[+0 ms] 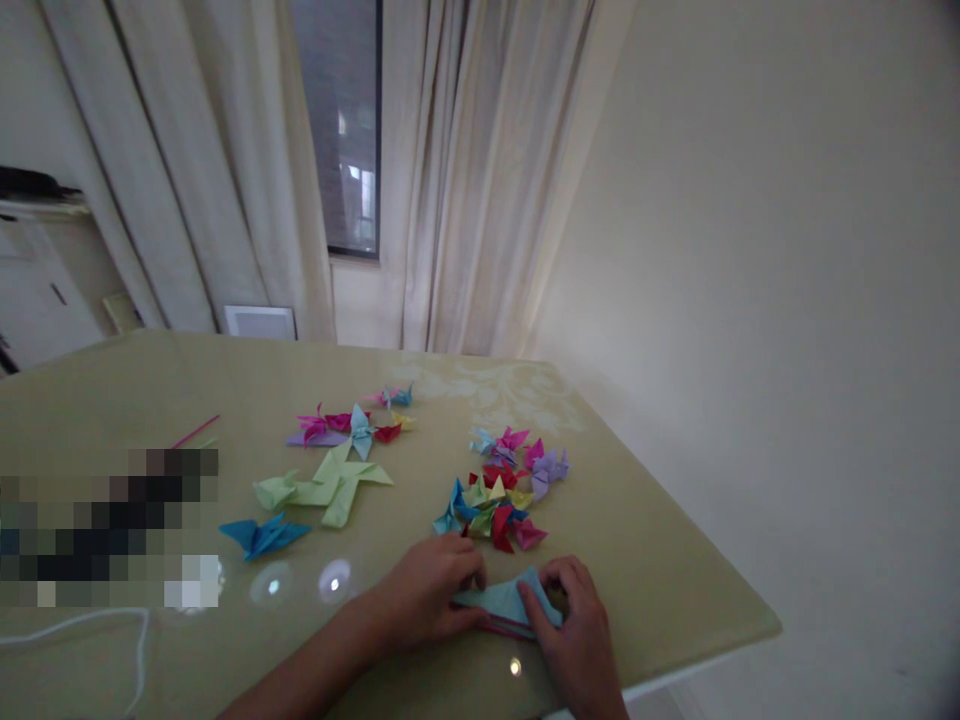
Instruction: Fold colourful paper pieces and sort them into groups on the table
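A folded light blue origami paper (501,600) lies low over the table near its front edge, with a thin reddish edge showing beneath it. My left hand (435,590) pinches its left end between thumb and curled fingers. At its right end, my right hand (574,625) grips the paper, thumb laid on top and fingers behind. Just beyond my hands sits a cluster of folded paper cranes (499,500) in blue, green, red, yellow, pink and purple.
Farther left lie a green paper pinwheel shape (341,485), a blue paper crane (264,537) and more small cranes (360,430). A white cable (142,650) curves at the lower left, below a blurred-out patch. The glossy table (660,560) meets a wall on the right.
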`<action>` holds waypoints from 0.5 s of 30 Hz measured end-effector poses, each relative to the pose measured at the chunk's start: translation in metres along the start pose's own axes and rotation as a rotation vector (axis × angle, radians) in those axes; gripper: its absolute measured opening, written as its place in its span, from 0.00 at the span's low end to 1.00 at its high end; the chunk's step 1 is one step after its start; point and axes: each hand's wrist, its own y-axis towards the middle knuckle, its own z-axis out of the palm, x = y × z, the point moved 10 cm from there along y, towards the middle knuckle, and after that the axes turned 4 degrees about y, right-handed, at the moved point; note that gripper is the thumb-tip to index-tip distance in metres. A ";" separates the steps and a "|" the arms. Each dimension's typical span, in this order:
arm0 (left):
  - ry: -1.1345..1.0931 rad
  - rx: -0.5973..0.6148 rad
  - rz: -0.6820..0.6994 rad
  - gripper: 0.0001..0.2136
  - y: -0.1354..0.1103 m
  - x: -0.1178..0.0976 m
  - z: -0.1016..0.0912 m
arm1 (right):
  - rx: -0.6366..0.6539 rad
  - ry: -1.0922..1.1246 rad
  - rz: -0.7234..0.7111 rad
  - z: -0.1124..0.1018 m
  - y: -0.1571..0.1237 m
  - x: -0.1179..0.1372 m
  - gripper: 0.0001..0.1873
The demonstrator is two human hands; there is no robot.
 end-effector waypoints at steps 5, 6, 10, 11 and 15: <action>-0.031 -0.159 -0.041 0.12 0.000 0.014 -0.036 | -0.049 -0.022 -0.039 -0.003 -0.002 0.001 0.18; 0.015 -0.238 -0.114 0.13 -0.003 0.028 -0.052 | -0.052 -0.019 -0.041 -0.003 -0.002 0.002 0.17; 0.490 -0.480 -0.508 0.12 -0.033 0.090 -0.117 | -0.055 -0.014 -0.054 -0.004 -0.003 0.005 0.13; 0.614 -0.471 -0.607 0.13 -0.042 0.103 -0.125 | -0.056 -0.017 -0.063 -0.004 -0.004 0.006 0.13; 0.773 -0.259 -0.878 0.19 -0.066 0.143 -0.129 | -0.079 -0.036 -0.100 -0.004 -0.007 0.009 0.11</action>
